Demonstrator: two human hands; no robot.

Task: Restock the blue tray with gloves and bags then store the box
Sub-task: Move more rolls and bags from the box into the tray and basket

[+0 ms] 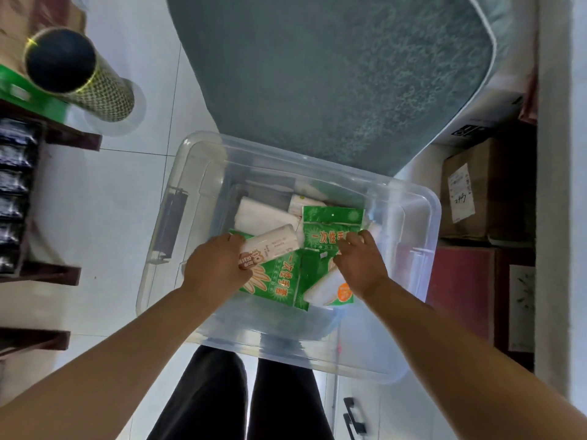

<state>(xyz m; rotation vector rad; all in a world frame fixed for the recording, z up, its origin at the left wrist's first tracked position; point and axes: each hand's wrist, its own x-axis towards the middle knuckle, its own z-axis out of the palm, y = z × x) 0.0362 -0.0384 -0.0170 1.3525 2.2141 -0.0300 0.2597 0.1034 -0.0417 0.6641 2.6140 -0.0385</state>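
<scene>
Both hands are down inside the clear plastic box [409, 223], which sits on the pale tiled floor [104, 217] in front of the person's legs; the left hand [216, 268] has its grip closed around a white roll of bags [273, 244] with a brown label at its near end, and the roll is lifted at an angle over a green glove packet [276, 281] lying flat beneath it; the right hand [360, 265] rests its fingers on a second green glove packet [330, 230], curled at its edge, though whether that grip has actually closed on the packet I cannot tell; another white roll with an orange label [330, 287] lies just under the right wrist, and more white packs [263, 214] sit further back in the box; the blue tray is not in view (so the carry to it will go somewhere outside this picture)

The picking step looks to be in hand, with nothing restocked yet by this evidence; the risks, as I judge them: the glossy glove packet could slide out of a fingertip pinch as it is lifted; the roll, held near one end, could tip and drop back; pulling the packet may drag the loose roll beside it; and the box wall could catch a wrist on the way out
</scene>
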